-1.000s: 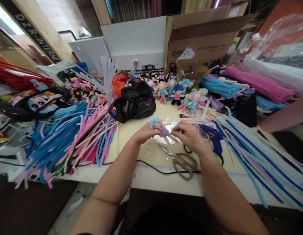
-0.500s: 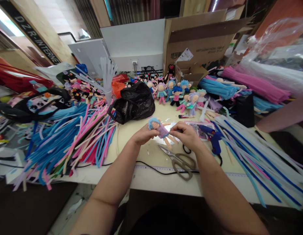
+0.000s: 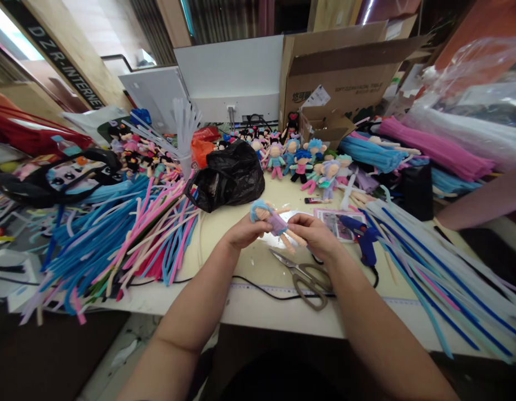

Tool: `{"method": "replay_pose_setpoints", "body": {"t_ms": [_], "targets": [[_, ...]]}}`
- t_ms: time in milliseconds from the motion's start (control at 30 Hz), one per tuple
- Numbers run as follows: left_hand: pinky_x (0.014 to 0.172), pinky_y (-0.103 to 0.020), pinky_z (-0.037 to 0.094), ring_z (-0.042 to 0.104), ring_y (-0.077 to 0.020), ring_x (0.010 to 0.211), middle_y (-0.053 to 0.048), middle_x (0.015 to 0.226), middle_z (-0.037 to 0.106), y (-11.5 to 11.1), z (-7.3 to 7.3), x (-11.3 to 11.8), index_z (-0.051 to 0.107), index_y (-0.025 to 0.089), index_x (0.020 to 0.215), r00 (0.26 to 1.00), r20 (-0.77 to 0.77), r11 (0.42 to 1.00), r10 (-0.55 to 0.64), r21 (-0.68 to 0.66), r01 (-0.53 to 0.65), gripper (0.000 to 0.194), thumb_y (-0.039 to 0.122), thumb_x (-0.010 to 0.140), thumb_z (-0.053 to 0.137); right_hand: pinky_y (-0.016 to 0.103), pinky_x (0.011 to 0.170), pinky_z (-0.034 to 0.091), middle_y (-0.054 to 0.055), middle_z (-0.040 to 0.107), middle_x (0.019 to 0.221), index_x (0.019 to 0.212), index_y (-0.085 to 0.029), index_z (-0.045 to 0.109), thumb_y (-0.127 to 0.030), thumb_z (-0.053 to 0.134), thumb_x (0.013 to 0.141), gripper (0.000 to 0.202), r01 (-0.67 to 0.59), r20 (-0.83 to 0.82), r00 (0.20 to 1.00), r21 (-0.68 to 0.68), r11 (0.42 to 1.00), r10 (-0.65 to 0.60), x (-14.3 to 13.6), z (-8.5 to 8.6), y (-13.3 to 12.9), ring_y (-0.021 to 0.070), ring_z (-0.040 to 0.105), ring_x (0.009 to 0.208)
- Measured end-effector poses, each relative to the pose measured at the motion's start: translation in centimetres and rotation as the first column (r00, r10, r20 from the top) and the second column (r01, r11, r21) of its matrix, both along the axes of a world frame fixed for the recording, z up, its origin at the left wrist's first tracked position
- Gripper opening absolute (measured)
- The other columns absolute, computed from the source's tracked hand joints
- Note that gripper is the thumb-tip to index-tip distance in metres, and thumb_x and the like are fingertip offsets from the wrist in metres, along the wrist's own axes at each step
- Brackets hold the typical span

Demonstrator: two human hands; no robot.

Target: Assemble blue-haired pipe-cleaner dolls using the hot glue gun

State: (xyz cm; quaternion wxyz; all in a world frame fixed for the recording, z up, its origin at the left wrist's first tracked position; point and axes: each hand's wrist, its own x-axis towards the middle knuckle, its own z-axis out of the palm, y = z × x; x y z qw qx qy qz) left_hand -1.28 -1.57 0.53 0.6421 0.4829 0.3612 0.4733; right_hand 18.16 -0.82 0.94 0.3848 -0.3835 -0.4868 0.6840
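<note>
A: What's the biggest thing there?
B: The counter [image 3: 258, 312], spread right across the middle of the frame. On its left lies a pile of fuzzy stems [image 3: 103, 239], mostly blue and pink.
A: And next in size?
B: A cardboard box [image 3: 345, 83], flaps up, at upper right of centre. Then a crumpled black bag [image 3: 236, 172], just above the middle.
A: Any tools?
B: Scissors [image 3: 299, 273] at lower centre, points toward the upper left, handles beside the right forearm. A blue glue gun [image 3: 366, 242] lies right of centre.
A: Where's the doll?
B: The doll [image 3: 277, 221], lilac-bodied with light-blue hair, is mid-frame between both hands, above the counter. The left hand [image 3: 244, 231] grips it near the head, thumb on top.
A: The other grip?
B: The right hand [image 3: 318, 236] pinches at the blue strip [image 3: 284, 229] along the doll's lower edge; its fingers hide where that strip ends.
</note>
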Motion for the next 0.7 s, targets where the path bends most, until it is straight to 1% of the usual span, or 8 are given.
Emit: {"method": "replay_pose_setpoints", "body": {"t_ms": [67,167,300,400,500,600,700], "targets": [[0.05,-0.023,0.028,0.04,-0.0072,0.053,0.003,0.061,0.053,-0.05,0.11,0.08,0.061,0.015,0.074,1.0,0.014,1.0,0.004,-0.003,-0.004,0.024,0.021,0.055,0.074,0.024,0.054,0.033,-0.004,0.058,0.06,0.066,-0.016,0.062,-0.039,0.085,0.051,0.035,-0.003,-0.051,0.999,-0.033,0.999,0.001,-0.15,0.03,-0.06,0.0083,0.046,0.054],[0.052,-0.022,0.03,0.042,-0.0074,0.055,0.003,0.062,0.054,-0.12,0.24,0.2,0.062,0.015,0.077,0.999,0.045,1.0,0.003,-0.007,-0.003,0.026,0.02,0.055,0.075,0.023,0.051,0.032,-0.004,0.057,0.058,0.064,-0.016,0.061,-0.04,0.085,0.052,0.036,-0.026,-0.094,0.995,-0.055,0.998,0.02,-0.28,0.08,-0.19,0.0076,0.046,0.051],[0.054,-0.022,0.031,0.043,-0.0075,0.056,0.003,0.062,0.054,-0.2,0.32,0.35,0.061,0.014,0.073,0.997,0.081,1.0,0.001,-0.016,0.0,0.025,0.022,0.055,0.076,0.023,0.048,0.031,-0.005,0.055,0.055,0.063,-0.017,0.061,-0.04,0.085,0.052,0.035,-0.053,-0.129,0.991,-0.062,0.997,0.045,-0.31,0.1,-0.27,0.0072,0.044,0.048],[0.055,-0.023,0.032,0.044,-0.0078,0.056,0.003,0.062,0.055,-0.28,0.36,0.49,0.061,0.014,0.073,0.995,0.099,1.0,0.007,-0.03,-0.004,0.024,0.02,0.054,0.075,0.023,0.048,0.032,-0.004,0.055,0.056,0.063,-0.017,0.061,-0.039,0.085,0.053,0.034,-0.046,-0.135,0.99,-0.055,0.997,0.038,-0.21,0.1,-0.23,0.0073,0.045,0.049],[0.054,-0.023,0.033,0.045,-0.0079,0.055,0.004,0.061,0.054,-0.35,0.41,0.6,0.063,0.015,0.079,0.993,0.115,0.998,-0.001,-0.061,0.008,0.027,0.02,0.055,0.075,0.023,0.049,0.032,-0.004,0.055,0.056,0.064,-0.017,0.062,-0.038,0.085,0.053,0.033,-0.026,-0.15,0.988,-0.055,0.998,0.017,-0.08,0.08,-0.14,0.0073,0.045,0.049],[0.055,-0.023,0.034,0.047,-0.0083,0.055,0.004,0.061,0.053,-0.39,0.42,0.65,0.064,0.015,0.089,0.991,0.129,0.994,-0.024,-0.105,0.038,0.034,0.02,0.057,0.075,0.023,0.049,0.033,-0.005,0.055,0.057,0.065,-0.017,0.063,-0.038,0.085,0.052,0.033,-0.017,-0.172,0.985,-0.07,0.997,0.005,-0.07,0.05,-0.09,0.0071,0.044,0.049],[0.058,-0.023,0.037,0.05,-0.0084,0.058,0.004,0.066,0.056,-0.46,0.43,0.7,0.062,0.016,0.091,0.986,0.166,0.991,-0.014,-0.127,0.035,0.039,0.018,0.055,0.076,0.024,0.051,0.034,-0.005,0.056,0.06,0.067,-0.018,0.063,-0.037,0.085,0.052,0.033,-0.01,-0.183,0.983,-0.072,0.997,-0.003,-0.22,0.06,-0.1,0.0078,0.046,0.051]]}}
